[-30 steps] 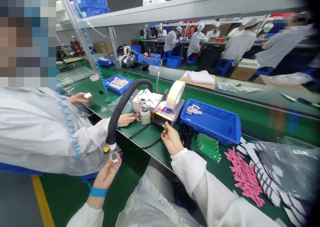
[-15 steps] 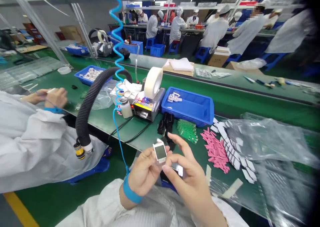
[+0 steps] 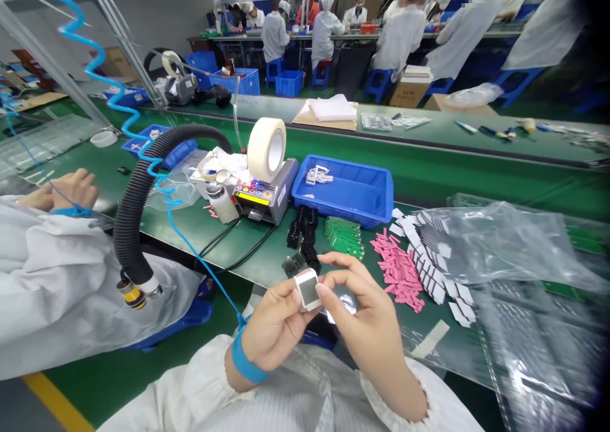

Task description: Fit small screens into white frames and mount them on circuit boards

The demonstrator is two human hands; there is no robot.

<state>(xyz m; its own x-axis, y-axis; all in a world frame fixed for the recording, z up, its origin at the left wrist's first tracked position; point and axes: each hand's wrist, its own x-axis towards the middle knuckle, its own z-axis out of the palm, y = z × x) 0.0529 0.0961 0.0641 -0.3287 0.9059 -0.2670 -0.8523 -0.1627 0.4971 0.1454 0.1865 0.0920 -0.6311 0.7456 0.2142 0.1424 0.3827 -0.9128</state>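
Observation:
A small white-framed part with a grey screen is held up over the table's front edge. My left hand, with a blue band at its wrist, grips its left side between thumb and fingers. My right hand pinches its right edge with thumb and index finger, the other fingers loosely bent. Just behind the hands lie black parts and a stack of green circuit boards. Pink strips and white pieces are spread to the right.
A blue tray holds a few white parts. Left of it stand a tape dispenser, a bottle and a black hose. A co-worker's hands are at far left. Clear plastic bags lie right.
The view has shifted, so the table items appear further left and higher. My right thumb and index finger have closed onto the part's right edge. The co-worker's hands have moved slightly.

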